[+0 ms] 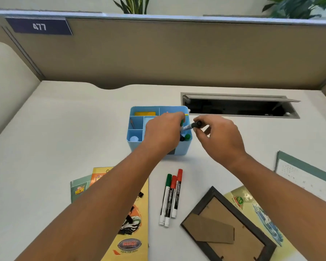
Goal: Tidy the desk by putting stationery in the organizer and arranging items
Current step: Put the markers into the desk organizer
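Note:
A light blue organizer point(135, 127) with several compartments stands mid-desk. My left hand point(163, 131) reaches into its right side, fingers curled round a green-capped marker point(182, 123). My right hand point(217, 137) pinches a black-capped marker point(193, 125) at the organizer's right rim, its body angled down into the compartment where other marker caps point(186, 137) stick up. Three markers point(170, 196), one green-capped and two red-capped, lie side by side on the desk in front of the organizer.
A picture frame point(228, 225) lies face down at the front right over a yellow-green booklet point(239, 199). Yellow and green booklets point(134, 219) with a binder clip point(140, 194) lie front left. A calendar point(305, 172) sits at right. An open cable hatch point(239, 107) is behind.

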A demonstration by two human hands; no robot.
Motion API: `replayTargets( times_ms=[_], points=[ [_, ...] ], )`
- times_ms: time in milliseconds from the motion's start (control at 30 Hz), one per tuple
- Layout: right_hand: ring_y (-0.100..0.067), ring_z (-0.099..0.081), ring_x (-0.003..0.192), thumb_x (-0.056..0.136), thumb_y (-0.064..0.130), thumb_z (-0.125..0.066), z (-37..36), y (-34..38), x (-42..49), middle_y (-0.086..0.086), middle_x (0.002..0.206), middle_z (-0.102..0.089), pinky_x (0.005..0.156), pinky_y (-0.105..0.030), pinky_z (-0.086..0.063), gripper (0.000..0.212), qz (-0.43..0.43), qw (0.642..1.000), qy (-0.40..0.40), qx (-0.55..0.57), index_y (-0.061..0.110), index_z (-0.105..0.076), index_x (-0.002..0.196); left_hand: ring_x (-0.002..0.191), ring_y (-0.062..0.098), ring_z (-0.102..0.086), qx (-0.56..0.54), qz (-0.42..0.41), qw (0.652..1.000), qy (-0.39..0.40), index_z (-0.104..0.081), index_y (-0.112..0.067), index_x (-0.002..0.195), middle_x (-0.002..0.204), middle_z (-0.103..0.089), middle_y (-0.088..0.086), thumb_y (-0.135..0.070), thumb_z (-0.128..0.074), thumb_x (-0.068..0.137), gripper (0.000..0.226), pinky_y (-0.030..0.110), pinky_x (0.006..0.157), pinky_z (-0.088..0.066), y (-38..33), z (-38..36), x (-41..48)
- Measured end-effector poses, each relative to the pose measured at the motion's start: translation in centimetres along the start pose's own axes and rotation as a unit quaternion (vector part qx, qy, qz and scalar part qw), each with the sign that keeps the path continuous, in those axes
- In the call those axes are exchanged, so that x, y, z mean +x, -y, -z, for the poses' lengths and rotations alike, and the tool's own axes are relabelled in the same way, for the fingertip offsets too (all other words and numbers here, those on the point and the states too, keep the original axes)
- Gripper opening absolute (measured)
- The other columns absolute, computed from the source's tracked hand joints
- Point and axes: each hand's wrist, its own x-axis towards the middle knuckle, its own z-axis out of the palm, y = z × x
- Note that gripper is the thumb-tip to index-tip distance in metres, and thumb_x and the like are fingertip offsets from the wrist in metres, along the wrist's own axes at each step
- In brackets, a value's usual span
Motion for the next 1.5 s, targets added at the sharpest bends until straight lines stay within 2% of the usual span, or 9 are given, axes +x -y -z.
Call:
replayTargets(
  times_ms=[333,500,600,667,767,967,1133,1300,1500],
  points=[
    [-0.019,-0.061,0.088,0.093,0.016,-0.060,-1.3,-1.4,0.5,0.002,0.110,-0.067,0.075,-0.034,-0.053,0.030,-0.024,0.991,0.125,-0.049,0.024,-0.067,0.121,0.093,0.029,-0.063,0.080,-0.029,0.992,0.090,-0.061,-0.032,0.120,0.108,-0.067,0.004,-0.008,-0.069,0.079,0.048,0.039,0.070,-0.050,0.4,-1.6,0.6],
    [-0.012,-0.055,0.086,0.085,0.004,-0.059,-1.0,-1.5,-0.2,0.005,0.112,-0.062,0.077,-0.033,-0.054,0.046,-0.053,0.989,0.134,-0.031,0.025,-0.064,0.126,0.100,0.027,-0.064,0.038,-0.002,0.999,0.027,-0.060,-0.030,0.121,0.114,-0.069,0.001,0.003,-0.067,0.079,0.053,0.041,0.074,-0.053,0.9,-1.1,-0.3],
    [-0.012,-0.057,0.085,0.085,0.011,-0.063,-0.4,-1.5,-1.0,0.006,0.109,-0.063,0.076,-0.029,-0.051,0.039,-0.069,0.992,0.107,-0.012,0.025,-0.065,0.122,0.101,0.022,-0.063,-0.029,0.025,0.999,-0.026,-0.060,-0.028,0.119,0.116,-0.067,-0.005,-0.012,-0.064,0.089,0.034,0.041,0.077,-0.056,1.4,-0.8,-1.6],
    [-0.012,-0.060,0.082,0.086,0.017,-0.065,0.1,-1.5,-1.8,0.008,0.106,-0.064,0.075,-0.028,-0.051,0.032,-0.079,0.993,0.085,0.008,0.025,-0.067,0.117,0.097,0.018,-0.061,-0.088,0.050,0.994,-0.045,-0.060,-0.026,0.116,0.110,-0.067,-0.008,-0.027,-0.061,0.093,0.023,0.035,0.074,-0.053,1.7,-0.8,-3.2],
    [-0.008,-0.061,0.075,0.088,0.024,-0.066,0.6,-1.7,-3.9,0.010,0.103,-0.064,0.071,-0.027,-0.053,0.025,-0.099,0.992,0.077,0.021,0.027,-0.067,0.113,0.088,0.014,-0.060,-0.148,0.087,0.984,-0.037,-0.062,-0.023,0.108,0.100,-0.065,-0.006,-0.033,-0.064,0.090,0.021,0.032,0.071,-0.052,1.9,-1.6,-6.7],
    [0.000,-0.059,0.079,0.087,0.030,-0.065,0.8,-2.7,-9.8,0.020,0.098,-0.059,0.070,-0.025,-0.046,0.019,-0.146,0.981,0.122,0.042,0.038,-0.063,0.104,0.083,0.013,-0.056,-0.146,0.147,0.978,0.033,-0.061,-0.022,0.110,0.095,-0.063,-0.007,-0.041,-0.063,0.089,0.029,0.028,0.069,-0.043,2.3,-5.0,-14.0],
    [-0.001,-0.053,0.071,0.087,0.028,-0.067,0.8,-3.6,-15.7,0.013,0.083,-0.057,0.057,-0.018,-0.035,0.008,-0.198,0.974,0.111,0.023,0.034,-0.062,0.090,0.080,0.020,-0.064,-0.138,0.182,0.968,0.103,-0.058,-0.018,0.100,0.085,-0.069,0.000,-0.041,-0.063,0.088,0.027,0.035,0.068,-0.053,2.0,-6.6,-18.3],
    [-0.001,-0.058,0.067,0.082,0.021,-0.066,0.9,-3.6,-19.3,0.013,0.072,-0.062,0.054,-0.021,-0.039,0.015,-0.252,0.957,0.139,0.037,0.035,-0.061,0.077,0.079,0.020,-0.056,-0.122,0.173,0.968,0.135,-0.055,-0.016,0.092,0.090,-0.061,0.002,-0.041,-0.066,0.086,0.028,0.030,0.063,-0.042,1.4,-7.8,-19.9],
    [0.004,-0.058,0.076,0.084,0.023,-0.063,0.8,-2.6,-19.5,0.017,0.081,-0.063,0.058,-0.013,-0.037,0.011,-0.245,0.956,0.154,0.039,0.034,-0.065,0.086,0.070,0.015,-0.046,-0.129,0.192,0.965,0.123,-0.043,-0.019,0.088,0.085,-0.051,-0.001,-0.036,-0.072,0.085,0.034,0.026,0.054,-0.031,1.6,-8.7,-19.7]
  ],
)
